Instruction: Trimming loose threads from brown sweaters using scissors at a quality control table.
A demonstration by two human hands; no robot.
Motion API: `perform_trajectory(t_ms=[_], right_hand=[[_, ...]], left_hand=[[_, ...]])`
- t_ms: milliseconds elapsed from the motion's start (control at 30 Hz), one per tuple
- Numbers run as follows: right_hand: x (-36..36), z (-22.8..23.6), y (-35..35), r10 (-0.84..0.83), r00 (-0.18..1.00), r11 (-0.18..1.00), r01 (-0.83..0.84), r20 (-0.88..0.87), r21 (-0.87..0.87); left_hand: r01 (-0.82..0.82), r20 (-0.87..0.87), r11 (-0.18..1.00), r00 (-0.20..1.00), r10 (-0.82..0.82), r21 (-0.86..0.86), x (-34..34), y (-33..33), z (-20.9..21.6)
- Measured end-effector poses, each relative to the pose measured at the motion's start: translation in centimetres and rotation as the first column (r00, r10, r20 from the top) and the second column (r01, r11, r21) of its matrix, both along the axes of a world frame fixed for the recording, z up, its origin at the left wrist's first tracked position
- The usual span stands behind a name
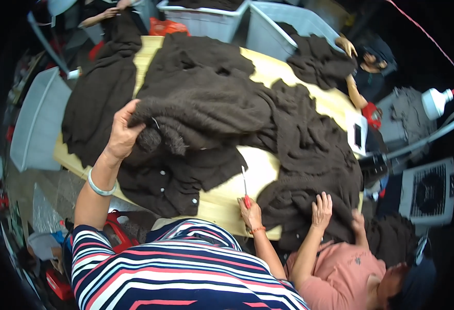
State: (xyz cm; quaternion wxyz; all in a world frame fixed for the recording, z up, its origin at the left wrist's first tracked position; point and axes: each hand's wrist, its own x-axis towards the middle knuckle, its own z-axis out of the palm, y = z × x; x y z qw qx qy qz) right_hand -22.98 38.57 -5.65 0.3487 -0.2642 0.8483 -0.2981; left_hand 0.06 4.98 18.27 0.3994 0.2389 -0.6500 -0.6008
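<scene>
From where I stand, the worker's left hand (122, 132) grips the furry edge of a dark brown garment (211, 108), fingers curled in over the cloth. That garment lies across the left and middle of the pale wooden table (262, 163), its held edge raised above a second dark piece (149, 191) with pale buttons on the near side. Holding it up seems to keep the edge apart from the cloth beneath, so its underside can be seen; which part of the garment it is, I cannot tell.

The right hand (251, 214) is closed round red-handled scissors (247, 200), low at the near edge, the slim blade pointing to the far side over bare wood. Held so, I judge, the tip stays clear of both cloth and neighbour. Whether the blades are parted I cannot make out.

On the near right, a co-worker in pink rests a hand (322, 209) on another dark heap (314, 139), perhaps to steady it. Grey bins stand beyond the far edge, one of them (268, 36) close beside more dark cloth (320, 62), probably placed there for easy reach.
</scene>
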Motion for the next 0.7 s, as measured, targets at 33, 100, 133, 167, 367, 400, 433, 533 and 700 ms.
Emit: perform_trajectory(t_ms=[33, 100, 133, 167, 367, 400, 433, 533, 700], right_hand=[[-0.3, -2.5, 1.1, -0.052, 0.998, 0.990, 0.057, 0.043, -0.127], [-0.5, -4.2, 0.7, -0.069, 0.997, 0.978, 0.075, 0.034, -0.197], [-0.1, -2.2, 0.1, -0.043, 0.998, 0.990, 0.038, -0.036, -0.138], [0.0, -1.4, -0.1, -0.026, 1.000, 0.995, 0.025, -0.009, -0.094], [1.8, -2.6, 1.4, 0.197, 0.969, 0.932, -0.231, -0.147, -0.278], [1.6, -4.3, 1.8, 0.283, 0.882, 0.892, -0.386, -0.377, -0.233], [1.9, -3.7, 1.7, 0.255, 0.923, 0.912, -0.329, -0.287, -0.245], [2.9, -5.0, 1.1, 0.235, 0.917, 0.920, -0.317, -0.322, -0.231], [6.5, -1.3, -0.6, 0.295, 0.873, 0.949, -0.219, -0.389, 0.228]], left_hand=[[-0.073, -0.097, 0.996, 0.992, 0.078, 0.060, 0.6, 0.3, 1.7], [-0.333, 0.043, 0.871, 0.927, 0.373, -0.362, 7.0, -1.6, 2.1], [-0.305, 0.161, 0.561, 0.758, 0.632, -0.769, 12.7, -3.4, 0.8], [-0.358, -0.167, 0.888, 0.932, 0.322, -0.287, 13.6, -2.6, 3.4], [-0.897, -0.439, 0.381, 0.442, 0.782, -0.224, 26.4, -0.6, 18.2], [-0.882, -0.476, 0.405, 0.472, 0.742, -0.242, 29.3, -1.3, 19.1], [-0.867, -0.520, 0.418, 0.498, 0.694, -0.272, 30.4, -0.7, 20.4], [-0.903, -0.528, 0.405, 0.417, 0.740, -0.146, 29.7, -1.2, 21.6], [-0.892, -0.526, 0.424, 0.288, 0.800, 0.156, 28.6, -7.3, 20.5]])
